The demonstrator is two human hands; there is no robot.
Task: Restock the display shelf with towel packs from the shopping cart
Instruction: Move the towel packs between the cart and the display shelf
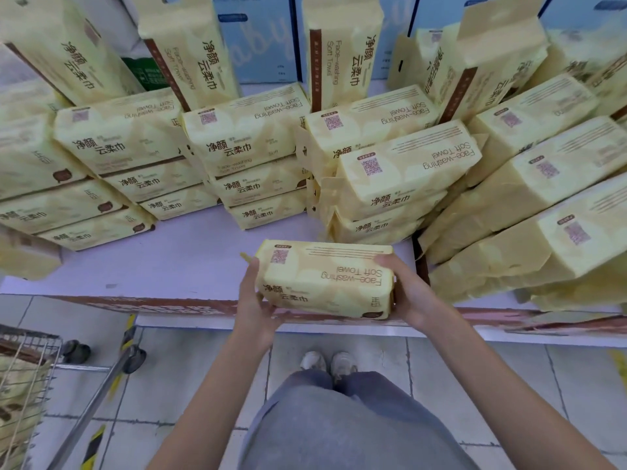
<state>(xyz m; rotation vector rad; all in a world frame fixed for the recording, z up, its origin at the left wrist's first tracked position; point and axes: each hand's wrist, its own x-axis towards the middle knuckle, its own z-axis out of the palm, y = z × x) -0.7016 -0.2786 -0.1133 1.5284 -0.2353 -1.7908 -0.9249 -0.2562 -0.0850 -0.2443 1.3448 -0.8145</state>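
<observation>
Towel pack (325, 279), pale yellow and printed "Face-washing Soft Towel", held level and lengthwise between both hands, just above the front edge of the display shelf (190, 262), not yet set down. Directly ahead of it, a bare strip of white shelf between the middle stack (251, 154) and the right-centre stack (400, 178); probably the spot meant for this one, judging by the aim.

Progress: well along, by the look of it. Matching packs already laid flat in piles about three high, from the left stack (122, 140) across. Upright packs (190, 52) standing in a row behind. At the far right a slanting heap (543, 198), leaning rather than squared up. Left to do: placing the pack in hand, then emptying the shopping cart (34, 344) at lower left, with more yellow packs (17, 395) visible through the wire; how many, impossible to tell.

On the pack's left end, the left hand (252, 300), cupped, thumb upright along the end face, fingers tucked underneath. On the right end, the right hand (407, 290), fingers curled over the top edge, palm pressed to the end. Both forearms stretched forward and angled slightly inward, wrists roughly level.

Beyond: pale blue cartons (258, 39) behind the shelf, grey floor tiles (509, 385) below, light shoes (329, 362) pointing toward the shelf.
</observation>
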